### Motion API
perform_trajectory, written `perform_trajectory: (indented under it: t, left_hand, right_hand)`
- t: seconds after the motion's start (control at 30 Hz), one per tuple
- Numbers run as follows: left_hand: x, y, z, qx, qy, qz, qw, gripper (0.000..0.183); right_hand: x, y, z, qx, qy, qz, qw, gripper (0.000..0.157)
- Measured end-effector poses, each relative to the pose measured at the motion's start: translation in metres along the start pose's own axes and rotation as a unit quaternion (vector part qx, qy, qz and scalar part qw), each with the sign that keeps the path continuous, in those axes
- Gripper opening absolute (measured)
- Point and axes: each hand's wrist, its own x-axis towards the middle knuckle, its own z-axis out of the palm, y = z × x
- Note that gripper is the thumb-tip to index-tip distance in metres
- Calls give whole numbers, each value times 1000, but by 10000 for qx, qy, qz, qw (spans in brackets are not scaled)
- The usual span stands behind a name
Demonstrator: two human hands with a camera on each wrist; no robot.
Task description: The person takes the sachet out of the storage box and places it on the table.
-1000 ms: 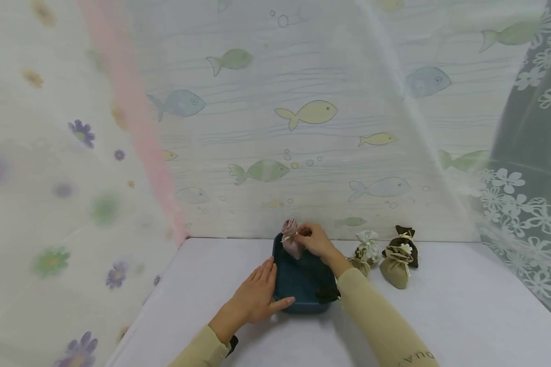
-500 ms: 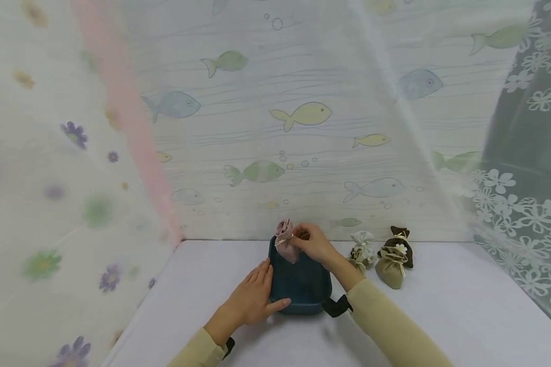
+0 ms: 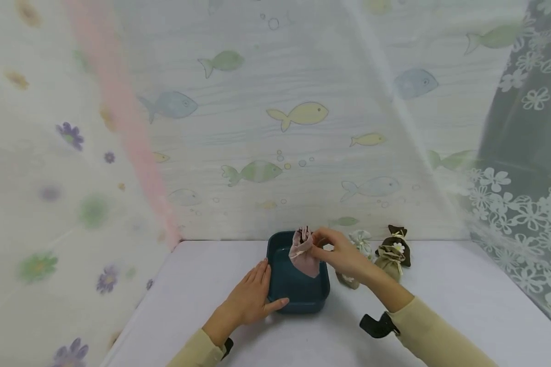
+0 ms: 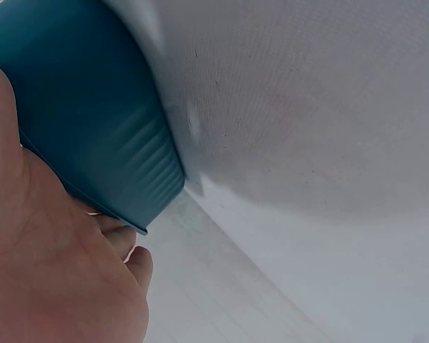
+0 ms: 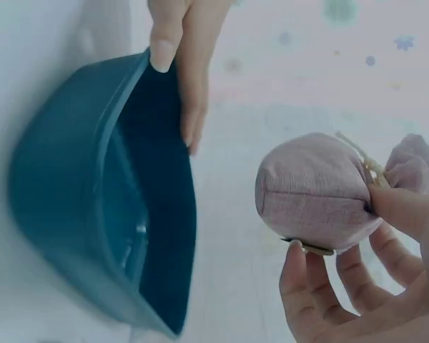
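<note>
A pink drawstring pouch (image 3: 304, 260) hangs above the dark teal rectangular container (image 3: 298, 307). My right hand (image 3: 342, 254) pinches the pouch at its tied neck, between thumb and fingers. In the right wrist view the pouch (image 5: 314, 189) is apart from the container (image 5: 64, 186), its rounded bottom towards it. My left hand (image 3: 248, 298) rests along the container's left rim with straight fingers, its thumb on the near rim. The left wrist view shows the palm (image 4: 57, 264) against the container's outer wall (image 4: 93, 107).
Several more pouches stand on the white table (image 3: 372, 351) to the right: a dark brown one (image 3: 403, 250), an olive one (image 3: 390, 265), a white-green one (image 3: 361, 243) and one partly behind my right wrist (image 3: 347, 280). A fish-print curtain (image 3: 252, 122) hangs behind.
My right hand has moved right and nearer with the pink pouch, which is now over the container's right half. The left hand stays on the rim.
</note>
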Motion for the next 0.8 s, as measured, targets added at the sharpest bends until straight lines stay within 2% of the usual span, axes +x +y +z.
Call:
perform_trajectory:
  t: [0.2,0.47,0.63,0.8]
  left_hand:
    - [-4,4,-6,-80,20,-17,10000,110]
    - [-3,9,-12,-119,-19,-34,9999,107]
    - [-2,7,-5,-12,-69,-83,9999,111]
    - [-3,5,-5,-149,8,-13,9999,110]
  right_hand:
    - [-39,3,-28,55,-123,278,9995,15]
    - [-89,25,-63,-219,87,781,9967,19]
    - [-113,44,-77,-126,109,1117,9936,20]
    - [-129,62,-82,-44,198,1366,9904,20]
